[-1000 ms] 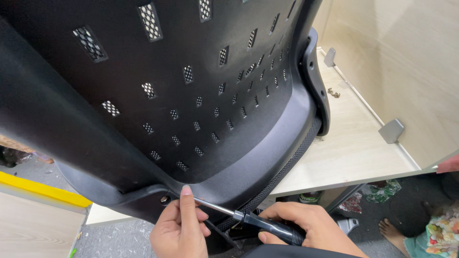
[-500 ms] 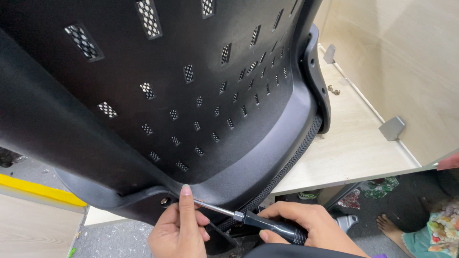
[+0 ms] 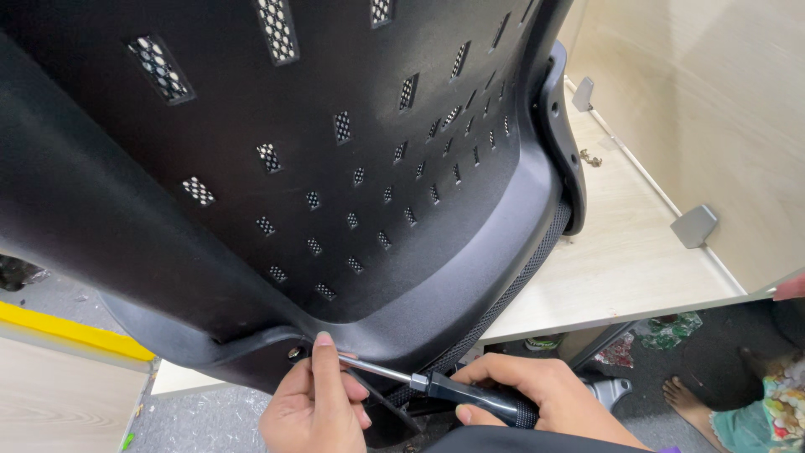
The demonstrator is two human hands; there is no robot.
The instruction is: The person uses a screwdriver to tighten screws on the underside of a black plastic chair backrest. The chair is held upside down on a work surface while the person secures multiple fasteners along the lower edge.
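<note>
Screwdriver [image 3: 453, 387] gripped by right hand [image 3: 545, 394], fingers closed round handle; tip steadied by left hand [image 3: 314, 403] fingertips against chair back [image 3: 319, 168] underside.

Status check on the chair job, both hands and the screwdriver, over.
Right hand gripping screwdriver handle. Left hand steadying the shaft, tip at the screw under the black chair back. Nothing blocking.

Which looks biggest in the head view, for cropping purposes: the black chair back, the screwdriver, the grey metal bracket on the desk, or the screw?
1. Black chair back, though nearness to the camera exaggerates it.
2. Screwdriver.
3. Grey metal bracket.
4. Screw, barely visible.
</note>
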